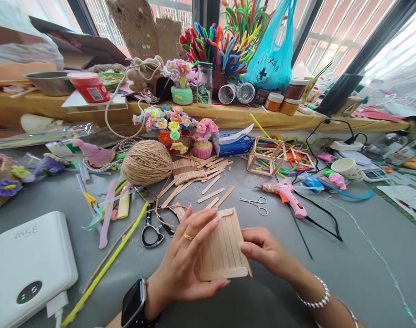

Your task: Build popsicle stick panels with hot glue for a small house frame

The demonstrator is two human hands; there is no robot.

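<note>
Between my hands is a panel of popsicle sticks (225,243), laid side by side with short cross sticks at its top and bottom edges. My left hand (190,255) grips it from the left, thumb along the lower edge and fingers over the upper left part. At the right edge, my right hand (266,248) pinches the panel between thumb and fingers. Just beyond the panel lie loose popsicle sticks (211,194). Black-handled scissors (153,228) rest left of it, small silver scissors (257,202) to the upper right, and a pink glue gun (286,196) farther right.
A ball of twine (147,161) sits behind my left hand. A stick frame (266,157) stands at the back right. The white power bank (33,259) occupies the left front. The glue gun's black cord (327,228) curves across the right side. Pipe cleaners (218,50) fill the ledge behind.
</note>
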